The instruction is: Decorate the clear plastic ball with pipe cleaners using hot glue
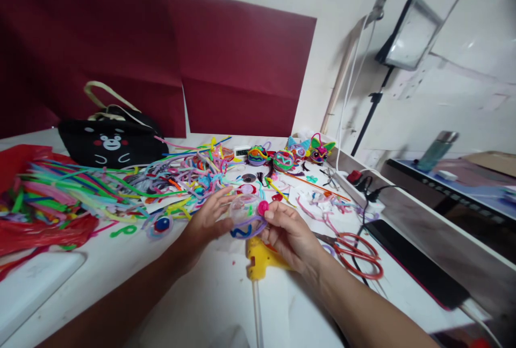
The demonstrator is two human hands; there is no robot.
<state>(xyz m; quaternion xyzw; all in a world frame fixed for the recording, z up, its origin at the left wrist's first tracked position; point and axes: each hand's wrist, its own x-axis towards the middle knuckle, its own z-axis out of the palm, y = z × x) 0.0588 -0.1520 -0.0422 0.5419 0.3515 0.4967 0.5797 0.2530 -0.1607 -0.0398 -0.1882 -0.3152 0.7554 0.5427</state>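
Note:
In front of me is a clear plastic ball (243,209) with purple, blue and green pipe cleaner pieces on it. My right hand (291,234) grips its right side, with the thumb at a pink pipe cleaner coil (263,207). Beside the ball's left edge is my left hand (210,215), its fingers apart; whether its thumb touches the ball I cannot tell. Below them lies a yellow glue gun (258,262), partly covered by my right hand, with a pale glue stick (256,310) sticking out toward me.
Pipe cleaners (100,186) heap at the left, before a black bag (110,141). Several decorated balls (283,161) stand at the back. Red-handled scissors (358,254), a black phone (415,262) and a power strip (358,192) lie right. A white box (40,283) is near left.

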